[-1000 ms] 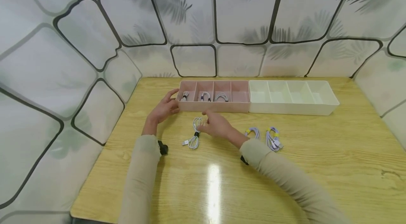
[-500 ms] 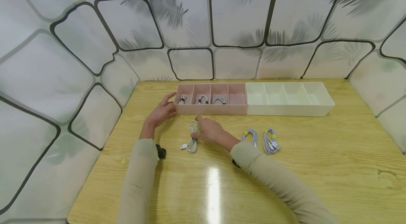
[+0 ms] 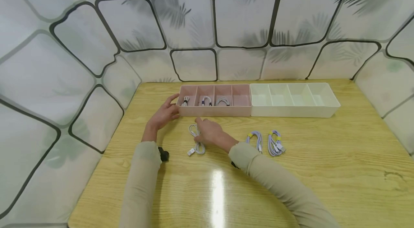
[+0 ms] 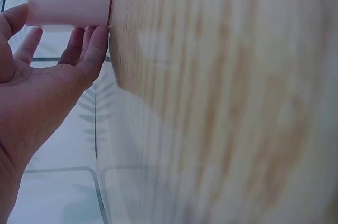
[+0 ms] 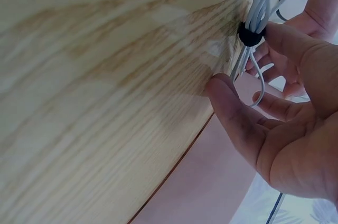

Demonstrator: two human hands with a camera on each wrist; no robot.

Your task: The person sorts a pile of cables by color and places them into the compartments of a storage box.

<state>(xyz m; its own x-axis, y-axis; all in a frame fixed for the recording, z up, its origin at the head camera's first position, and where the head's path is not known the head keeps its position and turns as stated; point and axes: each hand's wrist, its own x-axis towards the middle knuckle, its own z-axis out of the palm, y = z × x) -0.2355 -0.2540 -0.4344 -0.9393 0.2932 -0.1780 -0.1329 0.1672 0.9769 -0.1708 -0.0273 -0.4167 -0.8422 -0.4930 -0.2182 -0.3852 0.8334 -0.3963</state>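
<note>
My right hand [image 3: 210, 133] is over a white coiled cable [image 3: 201, 148] on the table. In the right wrist view its thumb touches the black tie [image 5: 250, 35] round the bundle, and its fingers curl about the cable's lower loops; the index fingertip touches the wood. At the left end of the pink divided box [image 3: 215, 112], my left hand [image 3: 164, 114] rests its fingertips against the end wall. Three coiled cables lie in the box: one with a dark tie [image 3: 185, 101], one with dark ends [image 3: 207, 101] and a grey one [image 3: 222, 101], each in its own compartment.
A cream divided box [image 3: 294, 111] stands end to end with the pink one. Two lilac cables with yellow ties, a left one [image 3: 254, 138] and a right one [image 3: 275, 145], lie in front of the boxes. A patterned curtain [image 3: 194, 19] rises behind the wooden table [image 3: 181, 192].
My right hand has come down leftward onto the white cable, which has turned so its plug end points differently. My left hand stays at the pink box's end.
</note>
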